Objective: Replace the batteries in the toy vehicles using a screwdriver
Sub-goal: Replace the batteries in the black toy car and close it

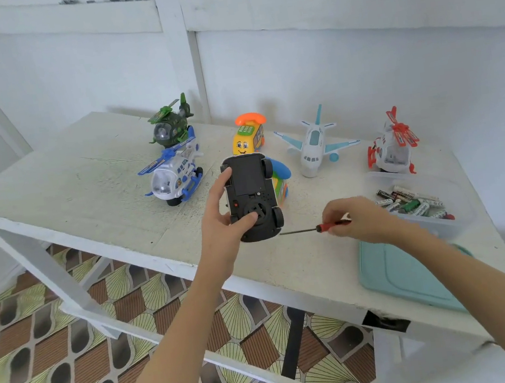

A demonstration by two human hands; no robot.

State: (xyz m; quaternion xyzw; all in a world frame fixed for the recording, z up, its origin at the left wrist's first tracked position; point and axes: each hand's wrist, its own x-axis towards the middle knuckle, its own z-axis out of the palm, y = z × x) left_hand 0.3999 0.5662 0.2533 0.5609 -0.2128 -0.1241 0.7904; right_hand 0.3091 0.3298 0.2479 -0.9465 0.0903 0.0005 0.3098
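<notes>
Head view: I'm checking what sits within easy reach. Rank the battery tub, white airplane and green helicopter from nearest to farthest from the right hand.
1. Battery tub: just right of the right hand, which holds the screwdriver.
2. White airplane: behind the hand, mid-table.
3. Green helicopter: far back left, beyond the black car held by the left hand.

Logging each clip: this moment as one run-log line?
left hand: holds upturned black toy car | right hand: grips red-handled screwdriver | battery cover: on

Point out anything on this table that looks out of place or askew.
Only the toy car is off its wheels: the left hand holds it underside up. Behind it, a colourful toy is mostly hidden. Nothing looks spilled or damaged.
</notes>
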